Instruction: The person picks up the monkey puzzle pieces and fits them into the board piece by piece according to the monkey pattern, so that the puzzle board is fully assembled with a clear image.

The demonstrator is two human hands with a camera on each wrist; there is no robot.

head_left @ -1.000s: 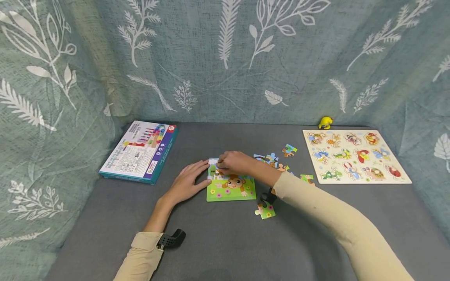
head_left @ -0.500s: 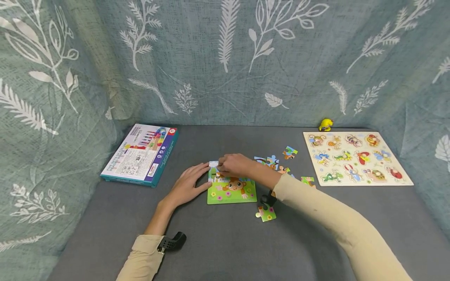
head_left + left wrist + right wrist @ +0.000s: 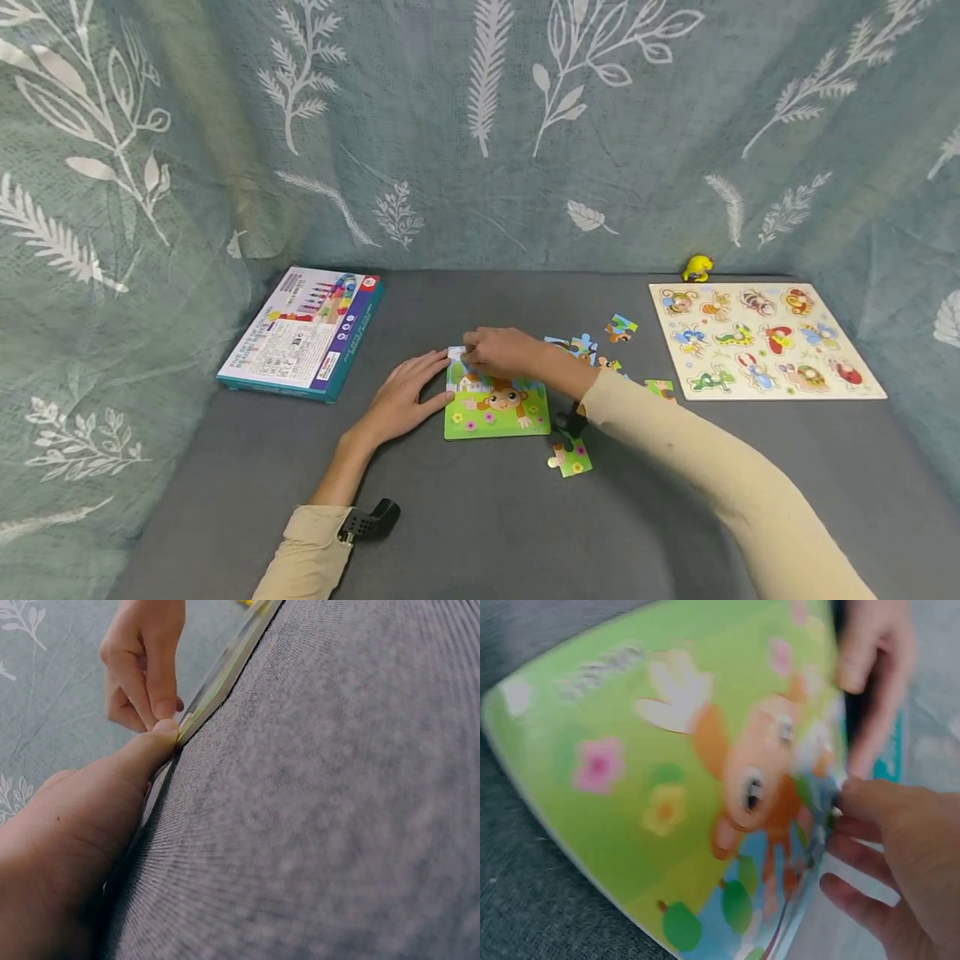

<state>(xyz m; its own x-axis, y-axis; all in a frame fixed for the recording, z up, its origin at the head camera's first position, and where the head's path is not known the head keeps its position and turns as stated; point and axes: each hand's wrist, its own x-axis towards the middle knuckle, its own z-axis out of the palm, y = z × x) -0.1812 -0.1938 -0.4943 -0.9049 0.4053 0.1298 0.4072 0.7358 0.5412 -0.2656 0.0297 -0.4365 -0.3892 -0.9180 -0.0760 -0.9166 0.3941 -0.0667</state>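
A jigsaw board (image 3: 497,422) with a monkey on green grass lies flat in the middle of the table. My left hand (image 3: 405,398) rests along its left edge, fingers spread and straight, thumb at the edge. Over the board's top part, my right hand (image 3: 498,352) has its fingers curled and pinches a small jigsaw piece (image 3: 826,801), mostly hidden by the thumb and fingers. In the left wrist view, the right fingertips (image 3: 163,709) come down close to the left thumb (image 3: 161,735). The right hand hides much of the board's top.
Several loose jigsaw pieces (image 3: 583,343) lie right of the board, partly under the right forearm. One green piece (image 3: 573,460) is nearer the front. A boxed set (image 3: 300,333) stands back left; an insect peg board (image 3: 765,342) and a yellow toy (image 3: 697,267) are back right.
At the board's upper left, a dark tilted patch by the right fingers has gone and the house picture now shows there. Both hands stay almost in place; the head view shifts slightly.
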